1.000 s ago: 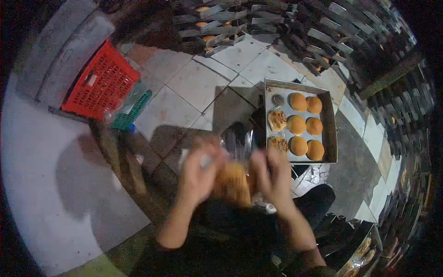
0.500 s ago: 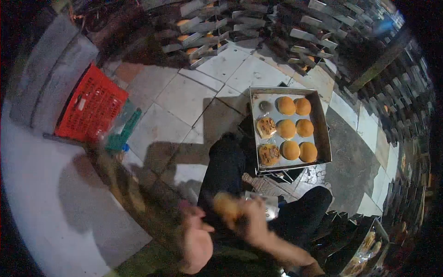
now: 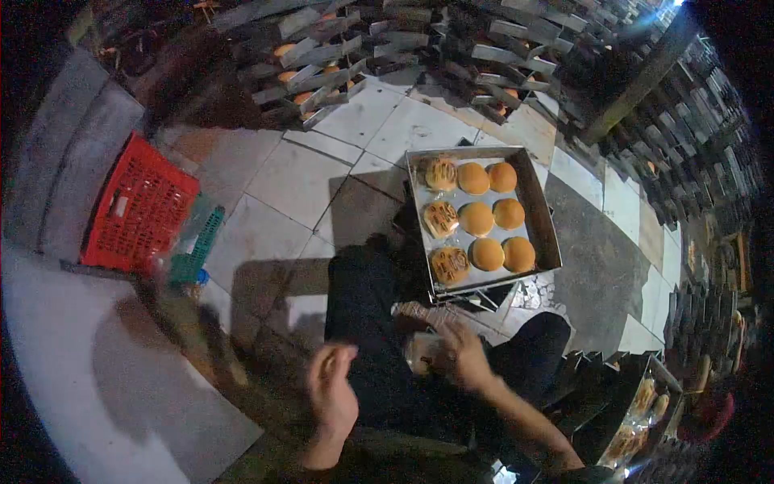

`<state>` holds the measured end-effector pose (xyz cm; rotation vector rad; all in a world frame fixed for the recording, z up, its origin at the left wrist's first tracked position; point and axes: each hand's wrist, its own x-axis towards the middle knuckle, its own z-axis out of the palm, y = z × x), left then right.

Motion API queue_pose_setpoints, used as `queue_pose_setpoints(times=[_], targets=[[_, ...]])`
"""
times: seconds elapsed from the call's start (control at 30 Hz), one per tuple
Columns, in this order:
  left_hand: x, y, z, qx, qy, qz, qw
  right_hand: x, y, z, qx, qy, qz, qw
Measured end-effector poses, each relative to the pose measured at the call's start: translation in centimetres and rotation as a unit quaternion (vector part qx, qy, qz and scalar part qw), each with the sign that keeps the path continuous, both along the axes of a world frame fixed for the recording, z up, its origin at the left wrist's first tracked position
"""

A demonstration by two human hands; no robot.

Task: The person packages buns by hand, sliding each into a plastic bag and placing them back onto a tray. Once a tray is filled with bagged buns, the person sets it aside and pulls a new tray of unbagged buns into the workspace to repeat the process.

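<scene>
My left hand (image 3: 332, 391) is raised over my lap with its fingers loosely bent and apart, holding nothing. Beyond my knees, a metal tray (image 3: 551, 222) carries rows of round buns. Down its left side lie three buns in clear printed wrappers, one of them a wrapped bun (image 3: 441, 218); the others are bare, such as this plain bun (image 3: 476, 219). Over my lap my right hand (image 3: 469, 360) has curled, slightly blurred fingers at the edge of pale plastic wrappers (image 3: 424, 353). Its fingertips are partly hidden against them.
A red plastic crate (image 3: 141, 206) stands at the left, with a green crate (image 3: 196, 246) beside it. Stacked dark trays (image 3: 314, 60) with buns line the back and right. At lower right, another tray (image 3: 645, 411) contains wrapped buns. Pale tiles (image 3: 322, 173) cover the floor.
The bun that was in my right hand is gone from it, and a wrapped bun now lies in the tray's far left corner. My right hand is at the wrappers. The view has shifted slightly.
</scene>
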<state>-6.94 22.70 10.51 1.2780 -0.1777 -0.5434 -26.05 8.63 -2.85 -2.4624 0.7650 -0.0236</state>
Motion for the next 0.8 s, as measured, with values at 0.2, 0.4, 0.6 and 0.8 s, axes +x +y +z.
queue_pose_setpoints(times=[0.2, 0.4, 0.6, 0.8], targets=[[-2.7, -5.6, -6.1, 0.143, -0.013, -0.289, 0.946, -2.0, 4.8, 5.1, -0.100, 0.016, 0.108, 0.989], [-6.4, -8.4, -8.5, 0.074, -0.498, -0.573, 0.647, -6.2, 2.2, 3.4, 0.207, 0.009, -0.065, 0.976], [-4.8, -12.5, -5.8, 0.062, -0.073, -0.589, 0.802, -3.7, -0.6, 12.4, 0.415, -0.320, -0.307, 0.794], [-0.2, -12.3, -4.3, 0.125, 0.105, -0.435, 0.886, -2.2, -7.6, 10.4, 0.399, -0.310, -0.436, 0.745]])
